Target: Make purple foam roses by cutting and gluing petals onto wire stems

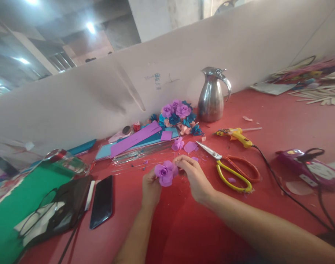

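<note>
Your left hand's [151, 186] fingers clamp the purple paper flower [165, 172], left of the scissors [215, 154]; your right hand's [196, 178] fingertips pinch its petal edge. Tugging could tear it; reaching beyond the scissors risks brushing the possibly hot glue gun [241, 138].

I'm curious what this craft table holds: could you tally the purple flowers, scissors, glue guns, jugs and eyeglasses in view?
Purple flowers: 5 (3 in the bunch, 1 loose, 1 held)
Scissors: 1 pair
Glue gun: 1
Metal jug: 1
Eyeglasses: 1 pair
Total: 9
</note>
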`<act>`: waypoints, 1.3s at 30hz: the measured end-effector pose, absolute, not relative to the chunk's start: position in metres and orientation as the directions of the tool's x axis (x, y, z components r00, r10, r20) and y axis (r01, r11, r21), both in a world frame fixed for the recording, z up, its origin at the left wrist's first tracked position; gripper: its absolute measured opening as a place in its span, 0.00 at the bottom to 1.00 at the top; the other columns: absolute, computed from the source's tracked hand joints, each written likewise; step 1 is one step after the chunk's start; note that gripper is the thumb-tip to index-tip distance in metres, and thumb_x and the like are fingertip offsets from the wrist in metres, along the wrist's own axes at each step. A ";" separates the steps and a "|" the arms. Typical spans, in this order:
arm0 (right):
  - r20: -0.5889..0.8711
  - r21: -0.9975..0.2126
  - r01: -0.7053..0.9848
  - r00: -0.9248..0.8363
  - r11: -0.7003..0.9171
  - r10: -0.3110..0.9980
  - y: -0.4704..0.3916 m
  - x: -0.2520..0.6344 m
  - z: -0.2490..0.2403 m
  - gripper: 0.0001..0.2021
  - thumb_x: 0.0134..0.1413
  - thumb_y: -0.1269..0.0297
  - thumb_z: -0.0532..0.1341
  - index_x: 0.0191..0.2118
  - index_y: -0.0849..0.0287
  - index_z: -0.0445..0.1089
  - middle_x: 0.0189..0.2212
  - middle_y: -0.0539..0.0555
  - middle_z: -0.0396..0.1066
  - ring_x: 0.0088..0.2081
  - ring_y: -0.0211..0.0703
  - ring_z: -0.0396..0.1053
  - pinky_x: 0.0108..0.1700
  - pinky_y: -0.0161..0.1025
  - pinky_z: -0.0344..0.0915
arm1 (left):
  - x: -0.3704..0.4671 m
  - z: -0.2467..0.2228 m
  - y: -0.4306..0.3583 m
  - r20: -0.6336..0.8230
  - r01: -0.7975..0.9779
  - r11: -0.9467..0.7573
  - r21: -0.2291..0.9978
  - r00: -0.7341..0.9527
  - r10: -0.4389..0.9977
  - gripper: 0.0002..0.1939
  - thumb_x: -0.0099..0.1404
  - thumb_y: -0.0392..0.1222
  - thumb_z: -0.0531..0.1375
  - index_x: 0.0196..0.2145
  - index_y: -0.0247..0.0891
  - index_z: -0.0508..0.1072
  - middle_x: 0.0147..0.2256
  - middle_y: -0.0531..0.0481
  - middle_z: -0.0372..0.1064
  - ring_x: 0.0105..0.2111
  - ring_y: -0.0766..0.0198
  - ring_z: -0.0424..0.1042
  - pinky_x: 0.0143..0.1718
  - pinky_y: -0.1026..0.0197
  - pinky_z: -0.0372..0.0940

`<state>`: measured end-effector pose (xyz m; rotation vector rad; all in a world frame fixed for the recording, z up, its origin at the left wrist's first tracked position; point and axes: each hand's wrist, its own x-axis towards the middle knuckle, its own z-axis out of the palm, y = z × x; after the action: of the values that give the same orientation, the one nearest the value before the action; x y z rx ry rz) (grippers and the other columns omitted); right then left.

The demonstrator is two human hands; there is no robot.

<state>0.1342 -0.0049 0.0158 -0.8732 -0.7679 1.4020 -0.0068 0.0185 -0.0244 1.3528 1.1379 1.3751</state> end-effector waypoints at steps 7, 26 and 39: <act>-0.022 -0.926 -0.376 0.004 -0.019 1.000 -0.001 0.139 0.021 0.11 0.44 0.57 0.61 0.25 0.59 0.65 0.22 0.48 0.63 0.27 0.36 0.57 0.31 0.35 0.55 | -0.010 -0.026 0.022 0.170 -0.015 -0.170 0.985 0.123 0.978 0.04 0.47 0.38 0.67 0.23 0.37 0.77 0.25 0.53 0.71 0.27 0.65 0.66 0.35 0.61 0.66; -0.028 -0.929 -0.370 0.003 -0.025 1.000 0.001 0.145 0.027 0.14 0.43 0.57 0.60 0.17 0.59 0.60 0.17 0.46 0.58 0.23 0.34 0.55 0.27 0.34 0.52 | -0.007 -0.018 0.019 0.102 0.021 -0.110 0.994 0.232 0.967 0.06 0.45 0.41 0.70 0.22 0.38 0.79 0.19 0.52 0.70 0.25 0.62 0.68 0.31 0.60 0.66; 0.045 -0.975 -0.220 -0.052 0.032 0.998 0.008 0.158 0.031 0.08 0.45 0.60 0.60 0.24 0.58 0.64 0.23 0.47 0.60 0.28 0.36 0.56 0.32 0.35 0.53 | -0.009 -0.019 0.022 0.127 0.055 -0.149 0.987 0.291 0.948 0.05 0.48 0.41 0.68 0.24 0.38 0.78 0.29 0.48 0.74 0.34 0.59 0.71 0.41 0.57 0.65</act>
<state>0.1581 0.0084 0.0308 -0.9896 -1.1028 1.3186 -0.0092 0.0217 -0.0194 1.4909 0.9744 1.0503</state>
